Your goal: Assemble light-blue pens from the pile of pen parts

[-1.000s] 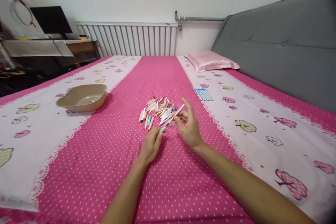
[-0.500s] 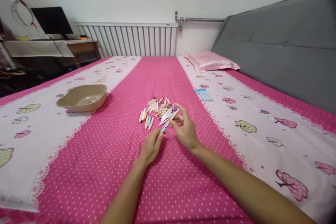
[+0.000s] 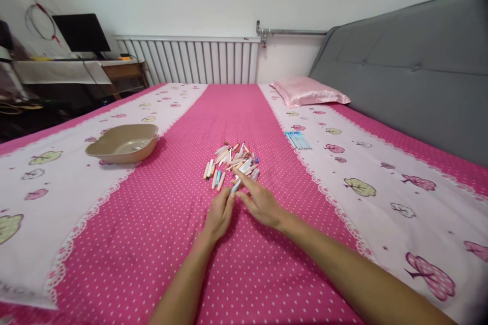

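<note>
My left hand point(image 3: 220, 213) is closed around a light blue pen point(image 3: 236, 186), with the thumb along its near end. Around the pen's upper part my right hand point(image 3: 261, 203) is closed loosely, thumb by the barrel and index finger stretched forward; its curled fingers hide part of the pen. Just beyond both hands lies a loose pile of pens point(image 3: 229, 158) in beige, white, orange and blue. A few pens lie side by side at the pile's near left edge, among them a blue pen point(image 3: 218, 177).
To the right, several light blue pens point(image 3: 298, 140) form a neat row. A beige plastic basin point(image 3: 124, 155) stands at the left on the pink dotted bedspread point(image 3: 145, 223). Farther back are a pink pillow point(image 3: 307, 92), a grey headboard point(image 3: 412, 51) and a radiator point(image 3: 190, 61).
My right hand has moved left and down, closer to my left hand, and its index finger has straightened. The pen's white upper end now shows less. The view has shifted slightly.
</note>
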Motion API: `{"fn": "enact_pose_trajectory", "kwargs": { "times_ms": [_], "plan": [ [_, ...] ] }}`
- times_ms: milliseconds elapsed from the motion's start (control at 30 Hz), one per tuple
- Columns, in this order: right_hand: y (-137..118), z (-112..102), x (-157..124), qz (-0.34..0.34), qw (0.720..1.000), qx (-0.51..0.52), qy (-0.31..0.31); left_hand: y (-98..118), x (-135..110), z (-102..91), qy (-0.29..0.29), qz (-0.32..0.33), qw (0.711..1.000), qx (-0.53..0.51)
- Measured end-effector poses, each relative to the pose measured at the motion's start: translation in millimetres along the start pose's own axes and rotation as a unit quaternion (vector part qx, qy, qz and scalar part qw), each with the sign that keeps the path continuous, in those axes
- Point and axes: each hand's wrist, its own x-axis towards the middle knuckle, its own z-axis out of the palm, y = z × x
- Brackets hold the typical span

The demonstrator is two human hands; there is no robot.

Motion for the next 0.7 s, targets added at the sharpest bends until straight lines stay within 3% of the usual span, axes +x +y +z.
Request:
{"fn": "enact_pose_trajectory", "kwargs": {
  "times_ms": [167, 367, 500, 700],
  "plan": [
    [2, -8, 1, 0.017, 0.998, 0.030, 0.043, 1, 4, -9.6, 0.077, -0.090, 0.988, 0.096],
    [8, -11, 2, 0.043, 0.997, 0.026, 0.065, -9, 16, -20.7, 0.145, -0.258, 0.913, 0.281],
    [13, -9, 1, 0.049, 0.996, 0.021, 0.071, -14, 19, -21.9, 0.139, -0.287, 0.905, 0.283],
    [21, -11, 3, 0.113, 0.990, 0.005, 0.085, -22, 22, -24.8, 0.117, -0.308, 0.908, 0.259]
  ]
}}
